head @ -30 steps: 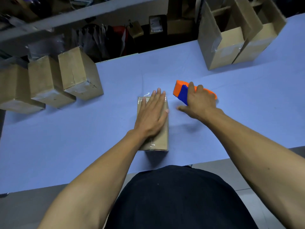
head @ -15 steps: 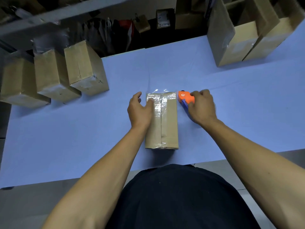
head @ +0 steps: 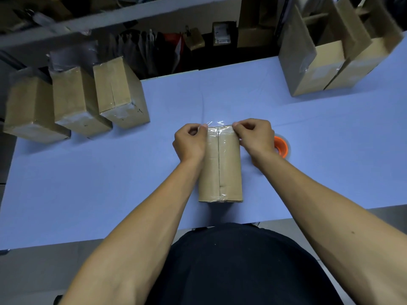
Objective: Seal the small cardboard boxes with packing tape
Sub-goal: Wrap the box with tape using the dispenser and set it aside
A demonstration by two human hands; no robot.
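- Brown cardboard box [head: 220,164] lies flat on the blue tabletop [head: 110,183] between our two hands, clear tape [head: 217,125] running along its centre seam.
- Left hand [head: 190,143] curled, fingertips pinching the tape at the box's far left corner.
- Right hand [head: 255,137] curled likewise, pinching the tape at the far right corner.
- Orange tape dispenser [head: 280,146] sits just beyond our right hand, partly hidden by it.
- Three closed boxes [head: 74,102] stand well to the left of our left hand; open boxes [head: 330,51] far right.
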